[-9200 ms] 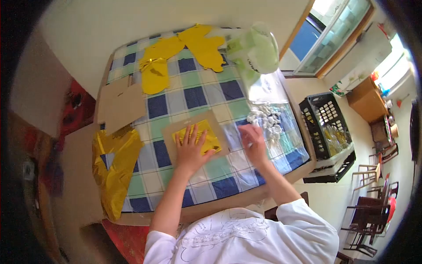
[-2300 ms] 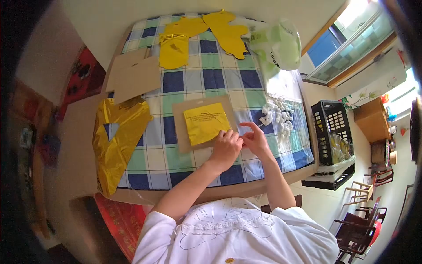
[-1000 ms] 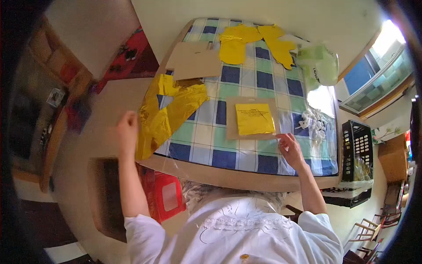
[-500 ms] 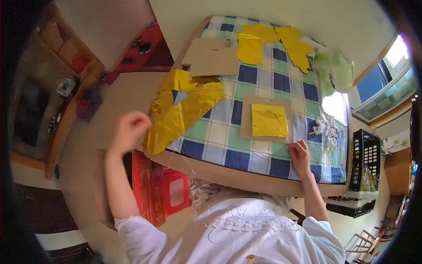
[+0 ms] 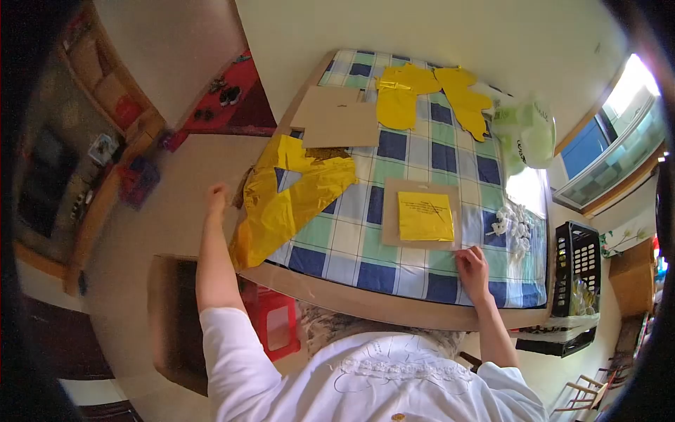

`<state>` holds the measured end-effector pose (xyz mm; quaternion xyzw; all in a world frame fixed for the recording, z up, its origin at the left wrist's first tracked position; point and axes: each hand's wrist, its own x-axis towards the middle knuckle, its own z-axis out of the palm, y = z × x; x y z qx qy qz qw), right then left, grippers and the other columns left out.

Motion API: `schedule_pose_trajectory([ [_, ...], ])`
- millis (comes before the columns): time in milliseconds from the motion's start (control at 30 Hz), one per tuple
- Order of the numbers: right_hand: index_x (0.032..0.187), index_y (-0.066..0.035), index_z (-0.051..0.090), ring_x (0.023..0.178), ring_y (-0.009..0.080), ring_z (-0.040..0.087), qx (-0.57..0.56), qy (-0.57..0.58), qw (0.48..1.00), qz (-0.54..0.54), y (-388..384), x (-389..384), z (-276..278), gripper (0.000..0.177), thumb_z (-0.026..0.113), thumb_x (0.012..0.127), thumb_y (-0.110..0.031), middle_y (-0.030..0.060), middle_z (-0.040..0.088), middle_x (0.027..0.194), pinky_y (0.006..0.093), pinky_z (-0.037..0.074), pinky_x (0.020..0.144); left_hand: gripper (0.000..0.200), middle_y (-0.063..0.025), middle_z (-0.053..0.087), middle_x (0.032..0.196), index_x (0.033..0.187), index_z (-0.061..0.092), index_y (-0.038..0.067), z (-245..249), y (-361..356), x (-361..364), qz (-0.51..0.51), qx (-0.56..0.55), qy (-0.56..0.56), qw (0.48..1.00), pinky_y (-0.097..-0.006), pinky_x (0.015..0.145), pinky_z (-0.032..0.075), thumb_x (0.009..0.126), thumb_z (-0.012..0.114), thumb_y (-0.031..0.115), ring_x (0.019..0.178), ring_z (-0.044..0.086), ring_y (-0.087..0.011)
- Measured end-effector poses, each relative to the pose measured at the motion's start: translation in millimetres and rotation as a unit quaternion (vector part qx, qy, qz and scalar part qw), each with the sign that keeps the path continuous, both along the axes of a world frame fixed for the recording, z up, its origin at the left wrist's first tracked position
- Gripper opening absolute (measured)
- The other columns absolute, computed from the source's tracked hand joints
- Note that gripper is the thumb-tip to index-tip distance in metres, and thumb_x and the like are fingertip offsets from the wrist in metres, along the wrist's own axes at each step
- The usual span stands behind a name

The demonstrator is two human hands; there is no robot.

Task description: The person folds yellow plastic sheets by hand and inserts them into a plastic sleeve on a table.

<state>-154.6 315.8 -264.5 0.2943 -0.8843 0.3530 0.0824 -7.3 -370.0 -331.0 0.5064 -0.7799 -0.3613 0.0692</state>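
Note:
My right hand [image 5: 472, 271] rests at the near side of the checked tablecloth [image 5: 365, 232], fingers pinched together just below the corner of a cardboard-backed package [image 5: 391, 224]. A folded yellow foil piece [image 5: 425, 216] with printed text lies on that cardboard, which shows a clear plastic edge. My left hand [image 5: 218, 200] is out past the table's left edge, fingers curled closed, beside a large crumpled gold foil sheet [image 5: 281, 207] that hangs over the corner. What either hand holds is hidden or too small to make out.
Tan cardboard sheets [image 5: 337, 121] lie behind the gold foil. Flat yellow foil shapes [image 5: 397, 105] are at the far end. A green-white plastic bag [image 5: 524, 133] and white cords [image 5: 515, 228] lie at the right. Black crates [image 5: 578, 264] and a red stool [image 5: 278, 320] stand beside the table.
My left hand has swung outward and down, farther from the gold foil. My right hand stays near the package corner. The view has tilted up slightly, so the table appears lower.

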Motion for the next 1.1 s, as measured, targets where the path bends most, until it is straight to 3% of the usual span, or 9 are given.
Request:
schedule_pose_trajectory([
  [67,0.088,-0.005,0.064,0.075,0.0295,0.055,0.000,0.002,1.000,0.001,-2,3,5,0.018,0.063,0.074,0.005,0.0108,0.054,0.077,0.0371,0.045,0.066,0.031,-0.0108,0.067,0.105,0.117,0.061,0.001,-27,-7,20,-0.001,-0.183,-0.110,0.977,-0.0359,0.082,0.050,0.088,0.060,0.012,0.096,0.063,-0.0214],
  [167,0.088,-0.005,0.064,0.075,0.0290,0.055,-0.002,-0.007,1.000,0.003,-4,1,9,0.017,0.062,0.075,0.005,0.0106,0.054,0.077,0.0366,0.045,0.066,0.023,-0.0122,0.068,0.098,0.105,0.063,-0.003,-69,-12,59,-0.106,-0.594,-0.197,0.773,-0.0381,0.076,0.050,0.092,0.055,0.014,0.085,0.064,-0.0229],
  [233,0.088,-0.005,0.064,0.075,0.0285,0.055,-0.006,-0.020,1.000,0.002,-3,5,7,0.016,0.061,0.076,0.005,0.0105,0.053,0.077,0.0364,0.045,0.065,0.021,-0.0151,0.067,0.096,0.099,0.063,-0.002,52,46,36,-0.101,-0.380,-0.216,0.894,-0.0405,0.075,0.050,0.091,0.054,0.015,0.084,0.064,-0.0271],
  [367,0.089,-0.005,0.063,0.072,0.0277,0.054,-0.006,-0.045,0.999,0.000,-2,3,3,0.014,0.059,0.079,0.005,0.0105,0.054,0.078,0.0359,0.044,0.064,0.013,-0.0195,0.063,0.089,0.091,0.063,0.002,177,180,32,-0.209,-0.190,-0.120,0.952,-0.0423,0.073,0.049,0.086,0.056,0.012,0.085,0.063,-0.0329],
  [500,0.089,-0.005,0.063,0.072,0.0277,0.054,-0.003,-0.036,0.999,-0.002,-2,1,2,0.014,0.060,0.078,0.004,0.0105,0.054,0.079,0.0357,0.044,0.064,0.015,-0.0147,0.061,0.092,0.093,0.061,0.004,132,249,60,-0.507,-0.107,-0.024,0.855,-0.0406,0.081,0.047,0.078,0.064,0.005,0.092,0.061,-0.0307],
  [700,0.089,-0.004,0.063,0.072,0.0275,0.054,0.002,-0.021,1.000,0.001,0,-1,-2,0.014,0.060,0.078,0.004,0.0102,0.054,0.078,0.0355,0.044,0.064,0.011,-0.0118,0.061,0.091,0.092,0.061,0.001,137,248,57,-0.468,-0.040,-0.005,0.883,-0.0356,0.081,0.048,0.083,0.062,0.007,0.091,0.060,-0.0265],
  [833,0.089,-0.004,0.063,0.073,0.0280,0.054,0.005,-0.026,1.000,-0.002,-4,2,6,0.014,0.060,0.078,0.004,0.0104,0.054,0.078,0.0361,0.044,0.065,0.011,-0.0055,0.061,0.078,0.085,0.064,0.001,189,219,50,-0.349,0.009,0.097,0.932,-0.0287,0.070,0.048,0.082,0.067,0.011,0.077,0.059,-0.0112],
  [1033,0.089,-0.004,0.063,0.072,0.0275,0.053,-0.005,-0.018,1.000,0.007,-1,1,2,0.015,0.060,0.077,0.005,0.0103,0.053,0.077,0.0365,0.044,0.065,0.008,-0.0044,0.058,0.084,0.081,0.064,0.004,151,222,47,-0.551,0.115,-0.031,0.826,-0.0284,0.070,0.048,0.080,0.068,0.010,0.077,0.058,-0.0115],
  [1100,0.089,-0.004,0.063,0.071,0.0276,0.053,-0.004,-0.018,1.000,0.009,-1,1,2,0.015,0.060,0.077,0.005,0.0104,0.052,0.076,0.0366,0.044,0.065,0.012,-0.0090,0.058,0.083,0.081,0.061,0.003,131,227,48,-0.526,0.040,-0.022,0.849,-0.0314,0.068,0.048,0.077,0.071,0.010,0.075,0.059,-0.0196],
])
